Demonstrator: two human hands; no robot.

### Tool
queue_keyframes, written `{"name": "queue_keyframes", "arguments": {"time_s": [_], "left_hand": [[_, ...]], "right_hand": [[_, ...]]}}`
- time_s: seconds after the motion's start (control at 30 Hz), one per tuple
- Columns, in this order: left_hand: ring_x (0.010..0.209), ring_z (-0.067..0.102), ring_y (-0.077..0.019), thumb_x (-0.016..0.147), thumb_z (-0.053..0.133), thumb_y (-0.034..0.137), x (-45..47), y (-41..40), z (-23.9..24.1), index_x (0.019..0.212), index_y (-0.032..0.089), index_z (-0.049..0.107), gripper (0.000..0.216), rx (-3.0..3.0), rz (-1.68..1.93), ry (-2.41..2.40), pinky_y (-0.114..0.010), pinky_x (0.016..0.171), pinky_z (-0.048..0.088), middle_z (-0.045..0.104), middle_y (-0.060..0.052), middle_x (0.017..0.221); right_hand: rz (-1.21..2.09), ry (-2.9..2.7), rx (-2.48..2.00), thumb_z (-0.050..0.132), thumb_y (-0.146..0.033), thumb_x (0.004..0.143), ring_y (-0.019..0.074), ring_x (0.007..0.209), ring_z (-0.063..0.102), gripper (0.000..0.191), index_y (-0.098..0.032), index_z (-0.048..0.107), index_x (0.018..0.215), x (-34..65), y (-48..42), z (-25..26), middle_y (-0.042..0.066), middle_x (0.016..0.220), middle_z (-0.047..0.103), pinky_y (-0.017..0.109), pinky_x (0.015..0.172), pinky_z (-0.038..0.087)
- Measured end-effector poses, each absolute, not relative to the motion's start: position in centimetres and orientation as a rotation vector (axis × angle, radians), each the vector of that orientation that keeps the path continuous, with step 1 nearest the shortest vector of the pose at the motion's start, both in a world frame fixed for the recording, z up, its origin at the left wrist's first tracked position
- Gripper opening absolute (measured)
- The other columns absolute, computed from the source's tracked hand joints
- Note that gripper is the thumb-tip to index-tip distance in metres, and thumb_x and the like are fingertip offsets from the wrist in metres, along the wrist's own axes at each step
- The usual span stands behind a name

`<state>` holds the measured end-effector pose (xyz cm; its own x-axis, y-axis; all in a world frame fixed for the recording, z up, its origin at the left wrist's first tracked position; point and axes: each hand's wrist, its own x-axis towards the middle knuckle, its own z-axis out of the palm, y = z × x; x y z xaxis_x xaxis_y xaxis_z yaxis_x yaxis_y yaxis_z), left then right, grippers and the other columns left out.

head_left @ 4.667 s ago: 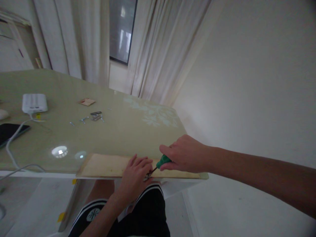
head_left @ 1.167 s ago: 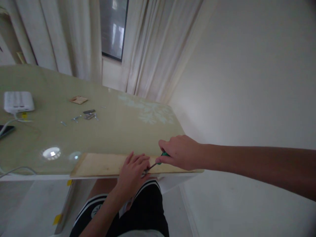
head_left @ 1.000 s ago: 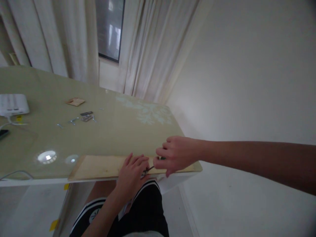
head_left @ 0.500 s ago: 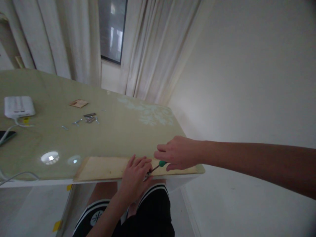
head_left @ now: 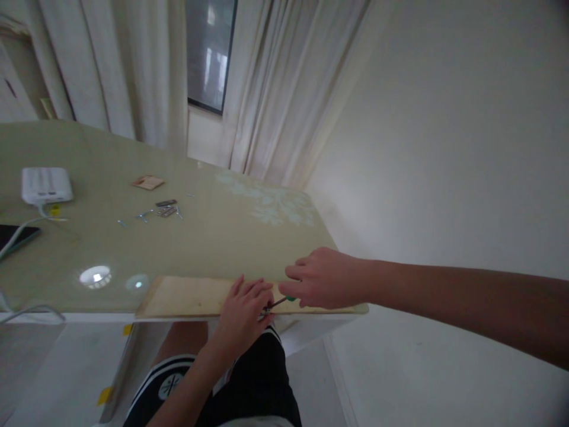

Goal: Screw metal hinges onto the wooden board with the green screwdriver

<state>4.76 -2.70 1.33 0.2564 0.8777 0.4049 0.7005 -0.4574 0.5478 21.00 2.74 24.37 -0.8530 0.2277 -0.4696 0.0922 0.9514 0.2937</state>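
A pale wooden board [head_left: 186, 296] lies along the front edge of the table. My left hand [head_left: 244, 311] rests across it, fingers over the top and thumb below, pinching a small metal piece [head_left: 265, 310] that looks like a hinge at the board's front edge. In my right hand [head_left: 326, 279] is a screwdriver [head_left: 280, 301] with a green handle, mostly covered by the closed fingers. Its shaft slants down to the left, with the tip at the metal piece. Any screw under the tip is too small to make out.
Several loose screws [head_left: 142, 217] and small metal hinges [head_left: 167, 210] lie on the green-topped table [head_left: 213, 237]. Behind them is a small wooden piece [head_left: 149, 182]. At left are a white power bank [head_left: 47, 185] with a cable and a dark phone [head_left: 20, 236]. A wall [head_left: 444, 178] stands at right.
The view has shifted slightly, so the table items appear further right. My right hand has turned a little on the screwdriver, covering more of its handle. The left hand keeps its hold.
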Motion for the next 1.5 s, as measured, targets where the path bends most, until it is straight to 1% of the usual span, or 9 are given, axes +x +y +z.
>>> {"name": "queue_keyframes", "arguments": {"time_s": [0.13,0.37,0.57,0.67,0.83,0.97,1.07,1.3,1.5], "left_hand": [[0.132,0.063,-0.0307,0.083,0.08,0.014,4.8,-2.8,1.5,0.102,0.028,0.073,0.024,2.276,0.99,1.47,-0.061,0.125,0.029,0.074,-0.002,0.132],[0.13,0.064,-0.0325,0.082,0.084,0.017,4.6,-2.8,2.0,0.099,0.027,0.072,0.023,2.279,0.942,1.464,-0.063,0.124,0.031,0.075,-0.003,0.132],[0.131,0.063,-0.0324,0.085,0.083,0.023,4.5,-2.8,1.8,0.1,0.027,0.071,0.02,2.269,0.952,1.456,-0.064,0.124,0.029,0.074,-0.002,0.134],[0.131,0.063,-0.0321,0.084,0.08,0.017,4.5,-2.8,2.1,0.1,0.027,0.072,0.02,2.263,0.942,1.464,-0.064,0.124,0.028,0.074,-0.002,0.134],[0.133,0.063,-0.0315,0.083,0.077,0.013,4.4,-2.8,2.3,0.097,0.027,0.07,0.02,2.258,0.922,1.462,-0.063,0.125,0.028,0.075,-0.001,0.132],[0.133,0.062,-0.0313,0.085,0.076,0.013,4.4,-2.9,2.2,0.095,0.026,0.07,0.018,2.268,0.93,1.463,-0.062,0.125,0.027,0.074,-0.002,0.133],[0.131,0.063,-0.031,0.085,0.076,0.014,4.5,-2.9,2.0,0.096,0.027,0.071,0.018,2.273,0.942,1.464,-0.062,0.125,0.027,0.075,-0.002,0.132],[0.13,0.063,-0.0306,0.085,0.079,0.017,4.5,-2.9,2.0,0.098,0.028,0.073,0.018,2.274,0.966,1.457,-0.061,0.125,0.028,0.075,-0.003,0.13],[0.129,0.064,-0.0305,0.085,0.078,0.016,4.5,-2.9,2.2,0.094,0.027,0.071,0.016,2.273,0.956,1.473,-0.061,0.125,0.029,0.075,-0.003,0.131]], "right_hand": [[0.446,2.672,-0.083,0.04,-0.018,0.111,0.0169,0.077,0.065,0.025,-0.02,0.065,0.107,21.8,3.0,24.0,0.005,0.092,0.071,0.031,0.057,0.031],[0.205,2.508,0.899,0.056,-0.052,0.106,0.0235,0.08,0.071,0.038,-0.016,0.067,0.101,20.8,1.9,22.9,0.01,0.09,0.075,0.03,0.06,0.035],[0.147,2.588,0.476,0.067,-0.044,0.101,0.0215,0.088,0.07,0.031,-0.018,0.062,0.117,21.2,3.0,24.5,0.011,0.113,0.072,0.029,0.063,0.037],[0.213,2.604,0.512,0.06,-0.045,0.105,0.0204,0.084,0.07,0.03,-0.017,0.063,0.115,21.3,3.1,24.1,0.011,0.106,0.074,0.028,0.061,0.034],[0.224,2.522,0.877,0.046,-0.065,0.105,0.0233,0.073,0.07,0.051,-0.017,0.064,0.108,21.5,3.0,23.5,0.009,0.083,0.075,0.029,0.056,0.025],[0.191,2.568,0.566,0.06,-0.058,0.102,0.0226,0.082,0.071,0.042,-0.019,0.059,0.118,22.0,3.6,24.8,0.009,0.098,0.077,0.029,0.056,0.024],[0.304,2.59,0.26,0.054,-0.05,0.108,0.0208,0.086,0.071,0.031,-0.02,0.06,0.113,22.1,3.6,24.9,0.008,0.101,0.076,0.03,0.057,0.022],[0.323,2.486,0.888,0.042,-0.074,0.102,0.0226,0.066,0.068,0.059,-0.019,0.063,0.107,21.6,2.6,24.0,0.009,0.079,0.074,0.03,0.054,0.018],[0.334,2.599,0.261,0.055,-0.052,0.107,0.0207,0.087,0.07,0.034,-0.019,0.061,0.113,22.0,3.8,25.1,0.009,0.102,0.076,0.029,0.058,0.026]]}}
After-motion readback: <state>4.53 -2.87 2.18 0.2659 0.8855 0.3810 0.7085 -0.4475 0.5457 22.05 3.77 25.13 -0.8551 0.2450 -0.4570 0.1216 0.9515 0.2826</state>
